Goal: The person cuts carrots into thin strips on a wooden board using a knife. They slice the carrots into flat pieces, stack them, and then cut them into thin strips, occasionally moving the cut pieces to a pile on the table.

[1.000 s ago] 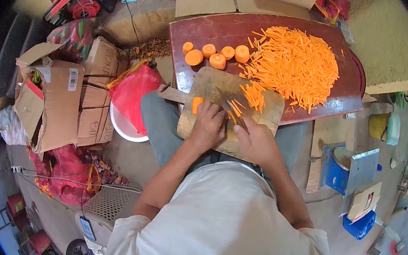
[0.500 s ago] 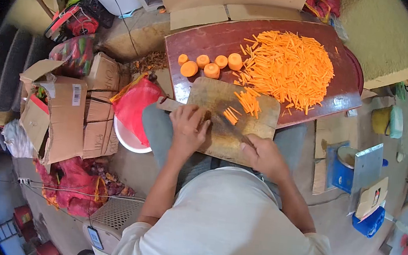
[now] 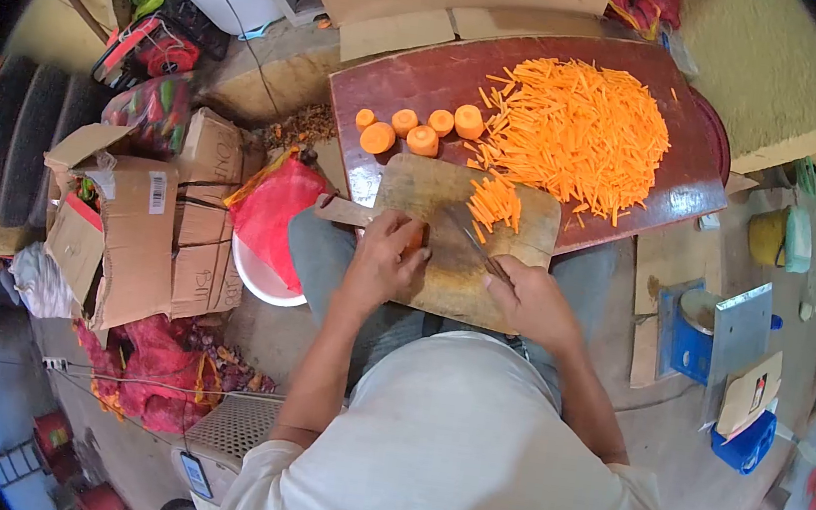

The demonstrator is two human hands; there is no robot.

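Note:
My right hand [image 3: 529, 297] grips a knife [image 3: 475, 241], its blade angled up and left over the worn wooden cutting board [image 3: 449, 295]. The blade's tip lies close to a small heap of carrot sticks [image 3: 494, 204] on the board. My left hand [image 3: 385, 261] is at the board's left side, fingers curled round a piece of carrot [image 3: 418, 236] that is mostly hidden. Beside that hand a flat handle-like piece [image 3: 341, 209] with a hole sticks out to the left. Several peeled carrot chunks [image 3: 423, 140] stand on the table beyond the board.
A large pile of carrot sticks [image 3: 583, 134] covers the right part of the dark red table [image 3: 377, 85]. On the left are a white basin [image 3: 260, 276] with a red net sack [image 3: 277, 210] and cardboard boxes [image 3: 139, 234]. A blue metal device [image 3: 691, 333] stands at right.
The knife has moved up and away from my left hand. Loose sticks on the board now lie against the small heap. Orange carrot shows at my left fingers.

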